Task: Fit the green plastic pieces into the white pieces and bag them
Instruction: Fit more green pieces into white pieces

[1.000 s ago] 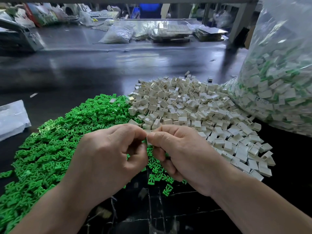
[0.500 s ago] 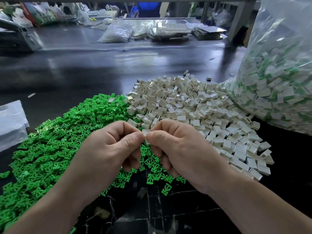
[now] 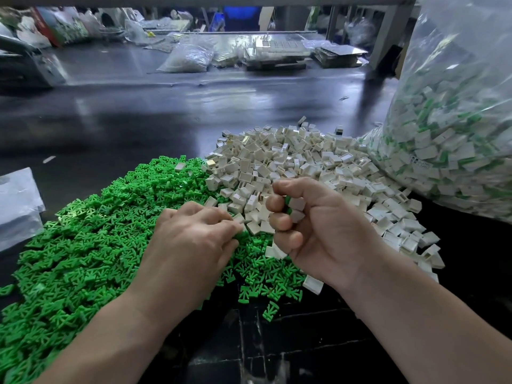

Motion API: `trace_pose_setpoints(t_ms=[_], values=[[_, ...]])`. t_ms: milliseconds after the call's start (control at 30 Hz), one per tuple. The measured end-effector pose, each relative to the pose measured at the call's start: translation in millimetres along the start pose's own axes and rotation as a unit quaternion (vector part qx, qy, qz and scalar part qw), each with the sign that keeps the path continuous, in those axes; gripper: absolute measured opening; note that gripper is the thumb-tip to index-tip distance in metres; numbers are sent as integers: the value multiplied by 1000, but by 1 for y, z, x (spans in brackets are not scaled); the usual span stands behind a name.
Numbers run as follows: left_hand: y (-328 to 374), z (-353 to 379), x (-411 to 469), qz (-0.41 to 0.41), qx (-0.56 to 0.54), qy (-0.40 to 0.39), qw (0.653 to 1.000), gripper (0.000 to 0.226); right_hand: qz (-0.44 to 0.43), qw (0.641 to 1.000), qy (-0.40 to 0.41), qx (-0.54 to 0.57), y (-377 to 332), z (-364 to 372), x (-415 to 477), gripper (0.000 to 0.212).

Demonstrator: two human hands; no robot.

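A big heap of small green plastic pieces (image 3: 91, 245), shaped like little forks, lay on the left part of the dark shiny table (image 3: 138, 120). Right beside it, touching it, lay a heap of small square white plastic pieces (image 3: 304, 162).

The left hand (image 3: 194, 242) lay palm down on the green heap. Its fingers were bent, with the tips down among the pieces at the spot where green met white. I could not tell if it had hold of a piece.

The right hand (image 3: 321, 231) was up just above the heaps, turned on its side. Its fingers were curled round a few joined pieces (image 3: 297, 208), white with a bit of green showing.

A big clear plastic bag (image 3: 457, 128) stood at the right, touching the white heap. It was full of white and green pieces. A flat pale plastic bag (image 3: 16, 206) lay at the left edge of the table.
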State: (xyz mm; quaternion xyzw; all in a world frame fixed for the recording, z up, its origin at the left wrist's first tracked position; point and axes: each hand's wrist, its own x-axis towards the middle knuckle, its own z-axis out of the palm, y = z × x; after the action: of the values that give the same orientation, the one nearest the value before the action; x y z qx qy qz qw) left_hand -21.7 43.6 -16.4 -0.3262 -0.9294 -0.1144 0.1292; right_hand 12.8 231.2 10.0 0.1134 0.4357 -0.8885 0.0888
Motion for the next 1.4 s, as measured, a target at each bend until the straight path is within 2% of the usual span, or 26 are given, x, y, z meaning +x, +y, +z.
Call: trace_pose_setpoints(t_ms=[167, 367, 500, 667, 767, 900, 1033, 1133, 1267, 1333, 1400], values=[[0, 5, 1, -2, 1, 12, 1000, 13, -14, 998, -12, -54, 2, 0, 0, 14], [7, 6, 3, -8, -1, 16, 1000, 24, -26, 996, -17, -88, 5, 1, 1, 14], [6, 4, 1, 4, 29, -14, 999, 35, -31, 994, -15, -101, 6, 0, 1, 10], [3, 5, -1, 0, 8, -4, 1000, 24, -30, 993, -27, -110, 7, -1, 1, 9], [4, 2, 1, -26, -67, 57, 996, 26, -26, 993, -27, -115, 7, -2, 1, 11], [4, -8, 1, -114, -223, 131, 959, 24, -18, 989, -46, -141, 9, 0, -1, 11], [14, -16, -4, -108, -298, 206, 926, 26, 54, 988, -114, -87, 10, 6, -6, 21], [22, -18, -4, -53, -287, 204, 934, 23, 100, 980, -159, -65, 12, 10, -10, 16], [20, -19, -3, 1, -274, 185, 944, 25, 88, 982, -159, -49, 14, 10, -11, 16], [13, -23, -4, -14, -255, 172, 951, 33, 74, 985, -152, -42, 12, 8, -11, 20], [-2, -28, -6, -85, -169, 145, 971, 47, 58, 988, -137, -39, 9, 7, -11, 19]])
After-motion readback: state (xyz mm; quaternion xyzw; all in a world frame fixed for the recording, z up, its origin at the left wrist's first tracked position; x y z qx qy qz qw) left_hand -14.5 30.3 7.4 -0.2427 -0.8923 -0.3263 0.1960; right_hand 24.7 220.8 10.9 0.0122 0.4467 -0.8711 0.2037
